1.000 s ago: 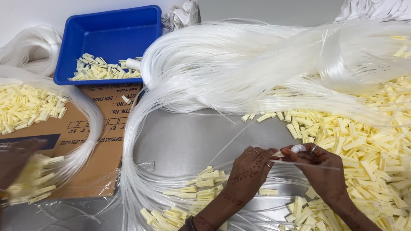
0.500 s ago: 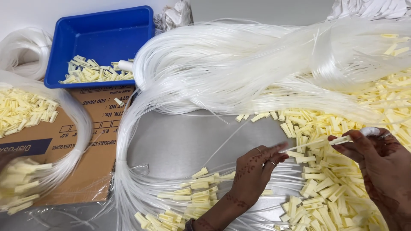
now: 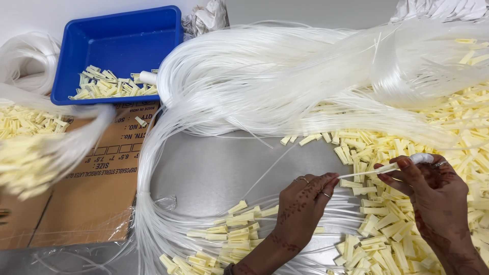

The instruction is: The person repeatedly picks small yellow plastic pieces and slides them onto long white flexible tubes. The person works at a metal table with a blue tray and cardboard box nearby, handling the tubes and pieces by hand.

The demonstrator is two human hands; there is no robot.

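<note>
- Right hand (image 3: 438, 196): fingers pinched shut on a pale yellow connector (image 3: 388, 167), thumb and index at its tip.
- Left hand (image 3: 304, 203): fingers closed on the clear tube (image 3: 354, 174), which runs straight across to the connector.
- Step in hand, by my read: seating tube end in connector. Next calls for axial alignment, a firm push, no kinking.
- Landmark = blue tray (image 3: 76, 66), far left of the hands, with a few connectors in it.
- Loose connector heap (image 3: 407, 239) right of the tray, under the right hand.
- Big bundle of clear tubing (image 3: 285, 81) just right of the tray, looping down the tabletop (image 3: 214, 168).
- Cardboard sheet (image 3: 97, 188) below the tray.
</note>
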